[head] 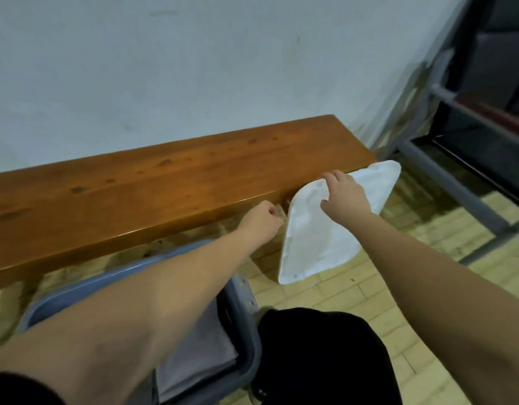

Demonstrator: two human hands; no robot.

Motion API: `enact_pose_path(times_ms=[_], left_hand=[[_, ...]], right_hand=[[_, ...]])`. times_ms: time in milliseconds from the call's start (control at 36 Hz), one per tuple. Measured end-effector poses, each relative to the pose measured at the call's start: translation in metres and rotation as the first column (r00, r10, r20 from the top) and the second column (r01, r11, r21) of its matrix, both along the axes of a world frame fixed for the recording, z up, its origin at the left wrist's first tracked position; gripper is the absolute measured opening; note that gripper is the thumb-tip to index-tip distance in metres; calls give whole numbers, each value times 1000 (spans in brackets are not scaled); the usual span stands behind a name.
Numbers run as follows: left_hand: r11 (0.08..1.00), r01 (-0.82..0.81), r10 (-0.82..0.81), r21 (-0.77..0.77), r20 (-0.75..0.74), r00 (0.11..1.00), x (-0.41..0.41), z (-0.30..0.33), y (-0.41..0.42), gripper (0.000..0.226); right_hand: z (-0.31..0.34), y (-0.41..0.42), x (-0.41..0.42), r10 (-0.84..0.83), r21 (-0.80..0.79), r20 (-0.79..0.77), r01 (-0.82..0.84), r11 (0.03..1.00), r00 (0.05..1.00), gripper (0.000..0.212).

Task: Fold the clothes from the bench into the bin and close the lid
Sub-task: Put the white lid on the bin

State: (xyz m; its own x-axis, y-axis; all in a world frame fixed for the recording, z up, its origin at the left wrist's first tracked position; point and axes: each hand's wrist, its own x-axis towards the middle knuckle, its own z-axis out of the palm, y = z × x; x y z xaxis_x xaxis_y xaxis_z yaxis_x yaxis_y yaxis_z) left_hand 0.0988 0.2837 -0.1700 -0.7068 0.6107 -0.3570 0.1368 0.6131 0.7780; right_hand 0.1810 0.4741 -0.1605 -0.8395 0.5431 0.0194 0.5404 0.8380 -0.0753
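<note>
Here the white lid leans on edge against the front of the wooden desk, its lower corner on the floor, just beyond the bin's far right corner. The right hand lies on the lid's upper part, fingers hooked over its top edge, thumb spread across the face. The left hand sits just beside the lid's left edge, fingers curled; whether they pinch the rim cannot be told. The grey bin stands open on the floor in front of the desk, partly hidden by the left forearm, with folded pale cloth inside. No clothes show on the desk top, so the folding appears finished; what seems left is to carry the lid over and seat it on the bin. Behind the desk rises a plain pale wall; beneath it, light brick-patterned flooring; beyond the lid's right end, a dark metal frame.
</note>
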Motion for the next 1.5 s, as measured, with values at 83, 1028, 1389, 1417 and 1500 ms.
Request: enact_pose_path(times_ms=[83, 1028, 1389, 1417, 1500], left_hand=[[997, 55, -54, -48, 13, 998, -2, 2, 31, 43], [928, 45, 82, 371, -322, 943, 29, 144, -124, 35], [948, -89, 231, 304, -472, 851, 49, 172, -304, 34], [951, -110, 248, 289, -503, 828, 48, 172, -314, 34], [966, -114, 239, 234, -628, 740, 52, 172, -342, 20]], right_hand=[[-10, 14, -3, -10, -13, 63, 11, 1000, 998, 69], [195, -143, 26, 465, 387, -46, -414, 824, 884, 28], [265, -270, 60, 687, 414, -315, -557, 720, 655, 36], [263, -274, 62, 677, 383, -338, -562, 733, 653, 37], [248, -282, 66, 636, 245, -435, -596, 765, 638, 35]])
